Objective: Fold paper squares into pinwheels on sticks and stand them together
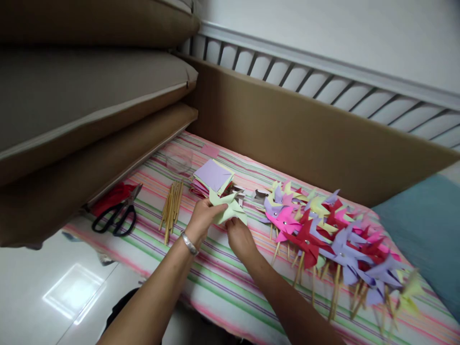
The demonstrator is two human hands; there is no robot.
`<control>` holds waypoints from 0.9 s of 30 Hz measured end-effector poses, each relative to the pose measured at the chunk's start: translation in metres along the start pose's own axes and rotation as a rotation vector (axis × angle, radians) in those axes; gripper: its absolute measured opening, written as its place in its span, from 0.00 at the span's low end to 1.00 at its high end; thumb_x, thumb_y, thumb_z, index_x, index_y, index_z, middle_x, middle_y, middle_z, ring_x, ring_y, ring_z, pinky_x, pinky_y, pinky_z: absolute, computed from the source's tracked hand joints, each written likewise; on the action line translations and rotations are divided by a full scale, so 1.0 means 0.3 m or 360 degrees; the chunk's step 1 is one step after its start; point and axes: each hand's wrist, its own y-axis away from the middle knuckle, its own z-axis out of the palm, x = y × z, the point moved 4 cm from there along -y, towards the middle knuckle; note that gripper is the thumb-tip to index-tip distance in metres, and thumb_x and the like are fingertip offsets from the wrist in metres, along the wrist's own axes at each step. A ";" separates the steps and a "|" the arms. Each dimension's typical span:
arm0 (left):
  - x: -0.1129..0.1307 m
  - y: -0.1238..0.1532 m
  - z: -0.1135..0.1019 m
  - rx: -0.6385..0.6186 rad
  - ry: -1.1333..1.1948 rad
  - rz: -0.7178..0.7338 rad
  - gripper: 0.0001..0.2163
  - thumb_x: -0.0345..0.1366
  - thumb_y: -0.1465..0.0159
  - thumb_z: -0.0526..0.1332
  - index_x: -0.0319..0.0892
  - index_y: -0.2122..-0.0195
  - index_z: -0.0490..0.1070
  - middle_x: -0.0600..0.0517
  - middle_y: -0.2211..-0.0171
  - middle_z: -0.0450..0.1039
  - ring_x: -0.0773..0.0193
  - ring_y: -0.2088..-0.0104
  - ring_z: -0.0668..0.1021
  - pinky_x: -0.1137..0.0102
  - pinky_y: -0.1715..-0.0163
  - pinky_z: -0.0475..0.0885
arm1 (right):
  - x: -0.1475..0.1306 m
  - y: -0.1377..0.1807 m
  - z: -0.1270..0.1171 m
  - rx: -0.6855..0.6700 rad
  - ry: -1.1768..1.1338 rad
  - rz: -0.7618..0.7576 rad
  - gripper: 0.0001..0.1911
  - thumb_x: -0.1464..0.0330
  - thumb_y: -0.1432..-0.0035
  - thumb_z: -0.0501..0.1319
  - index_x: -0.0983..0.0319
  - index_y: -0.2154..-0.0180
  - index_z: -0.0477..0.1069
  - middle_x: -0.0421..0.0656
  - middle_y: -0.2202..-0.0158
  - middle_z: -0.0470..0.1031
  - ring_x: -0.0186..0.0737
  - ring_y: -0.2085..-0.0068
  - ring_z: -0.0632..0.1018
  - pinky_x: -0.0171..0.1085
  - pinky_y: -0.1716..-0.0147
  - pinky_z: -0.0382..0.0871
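A pale green paper pinwheel (235, 209) is held up between my two hands over the striped cloth (219, 282). My left hand (201, 218), with a silver bracelet at the wrist, pinches the pinwheel's left side between thumb and fingers. My right hand (240, 235) is closed just below the pinwheel's lower edge, its fingertips at the paper; whether it grips the paper or something small behind it is hidden. Just beyond the hands lies a stack of coloured paper squares (213, 175), lilac on top. To the left is a bundle of thin wooden sticks (171, 208).
Finished pinwheels (316, 230) on sticks lie heaped at the right. Black-handled scissors (118, 213) rest at the left by a red bag (111, 196). A clear container (178, 160) and pink paper (210, 151) lie farther back. Large cushions (93, 96) overhang the left side.
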 end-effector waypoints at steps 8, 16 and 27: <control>-0.015 -0.022 -0.006 -0.0032 0.0048 0.0000 0.13 0.36 0.57 0.70 0.37 0.70 0.77 0.49 0.72 0.79 0.64 0.73 0.77 0.72 0.71 0.68 | 0.046 0.023 0.002 0.0030 -0.0210 0.0061 0.13 0.75 0.40 0.51 0.62 0.60 0.73 0.47 0.60 0.74 0.42 0.57 0.73 0.37 0.56 0.64; -0.022 -0.026 -0.007 -0.0081 0.0046 0.0011 0.13 0.35 0.55 0.69 0.36 0.68 0.77 0.48 0.70 0.79 0.65 0.71 0.77 0.72 0.67 0.69 | 0.071 -0.007 0.011 0.0063 -0.0478 0.0180 0.12 0.77 0.45 0.55 0.61 0.64 0.75 0.46 0.62 0.76 0.41 0.56 0.73 0.35 0.58 0.64; -0.088 -0.037 0.019 0.0062 -0.0029 -0.0081 0.16 0.37 0.60 0.71 0.35 0.70 0.77 0.46 0.70 0.79 0.62 0.70 0.77 0.70 0.68 0.68 | 0.216 0.173 -0.160 0.0669 -0.1313 0.0692 0.09 0.65 0.43 0.54 0.62 0.65 0.70 0.45 0.66 0.76 0.42 0.63 0.76 0.40 0.63 0.70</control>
